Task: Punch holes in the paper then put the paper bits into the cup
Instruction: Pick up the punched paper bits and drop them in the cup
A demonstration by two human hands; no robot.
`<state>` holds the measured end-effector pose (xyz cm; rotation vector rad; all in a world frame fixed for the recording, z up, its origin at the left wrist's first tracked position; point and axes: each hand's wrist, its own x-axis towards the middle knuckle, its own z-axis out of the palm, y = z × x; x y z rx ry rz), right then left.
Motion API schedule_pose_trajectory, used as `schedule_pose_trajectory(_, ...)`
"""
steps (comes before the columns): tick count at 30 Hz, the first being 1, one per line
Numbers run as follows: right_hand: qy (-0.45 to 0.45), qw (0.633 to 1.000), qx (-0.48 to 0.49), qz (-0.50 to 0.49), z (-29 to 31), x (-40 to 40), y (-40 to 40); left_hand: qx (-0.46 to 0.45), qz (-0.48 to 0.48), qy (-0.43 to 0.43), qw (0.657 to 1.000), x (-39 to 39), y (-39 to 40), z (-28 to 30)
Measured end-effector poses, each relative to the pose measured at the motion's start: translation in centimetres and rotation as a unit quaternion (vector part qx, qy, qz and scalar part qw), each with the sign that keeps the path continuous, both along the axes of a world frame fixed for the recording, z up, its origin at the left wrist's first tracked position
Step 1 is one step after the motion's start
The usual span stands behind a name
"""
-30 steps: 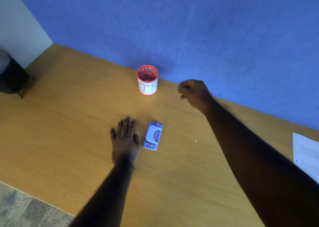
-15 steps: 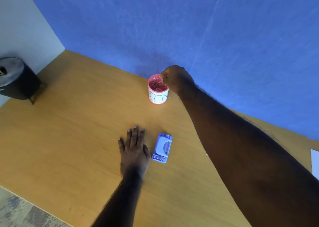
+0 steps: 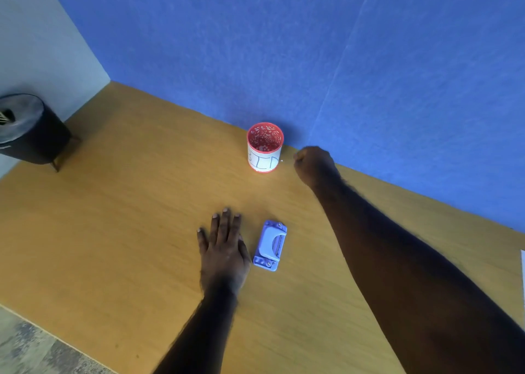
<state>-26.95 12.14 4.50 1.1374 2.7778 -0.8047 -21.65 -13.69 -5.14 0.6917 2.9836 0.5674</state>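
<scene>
Hovering my right hand (image 3: 314, 164) curled shut, contents unseeable, just right of the red-rimmed white paper cup (image 3: 264, 149) | left hand (image 3: 224, 244) flat, open beside blue plastic hole punch (image 3: 270, 245) | risk: tiny white paper bit (image 3: 281, 161) lands outside cup on wooden table (image 3: 113, 217), easily lost

**Open table, crowded back edge**

Bare table (image 3: 119, 231) spreads toward nine o'clock. At twelve, the cup (image 3: 265, 147) stands near the blue wall (image 3: 312, 61); the right hand (image 3: 314, 164) blocks its three o'clock side. The hole punch (image 3: 270, 245) lies beside the flat left hand (image 3: 224, 245).
</scene>
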Motion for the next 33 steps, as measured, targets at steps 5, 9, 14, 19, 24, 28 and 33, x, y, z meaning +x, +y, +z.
schedule_pose_trajectory(5, -0.04, 0.994, 0.034, 0.093, -2.4, -0.1, -0.7, 0.012, 0.004, 0.009, 1.0, 0.0, 0.0, -0.3)
schedule_pose_trajectory(9, -0.062, 0.986, 0.108, 0.115, -2.9, -0.8, -1.2, 0.017, 0.005, 0.019, 1.0, 0.0, 0.1, -0.1)
schedule_pose_trajectory(14, -0.113, 0.966, 0.182, 0.146, -2.9, -0.7, -1.7, 0.002, 0.003, 0.015, 1.0, 0.0, 0.0, -0.1)
schedule_pose_trajectory(19, -0.104, 0.961, 0.194, 0.168, -3.4, 0.8, -1.8, 0.006, 0.002, 0.016, 1.0, 0.0, 0.1, -0.1)
schedule_pose_trajectory(24, -0.083, 0.963, 0.196, 0.166, -3.7, 3.0, -1.9, 0.006, 0.0, 0.014, 1.0, -0.1, 0.1, -0.3)
schedule_pose_trajectory(28, -0.086, 0.985, 0.115, 0.098, -3.4, 3.7, -1.6, 0.0, 0.002, 0.014, 1.0, -0.1, 0.0, -0.4)
schedule_pose_trajectory(33, -0.054, 0.994, 0.027, 0.088, -3.2, 4.7, -1.0, 0.002, 0.003, 0.012, 1.0, -0.1, 0.0, -0.4)
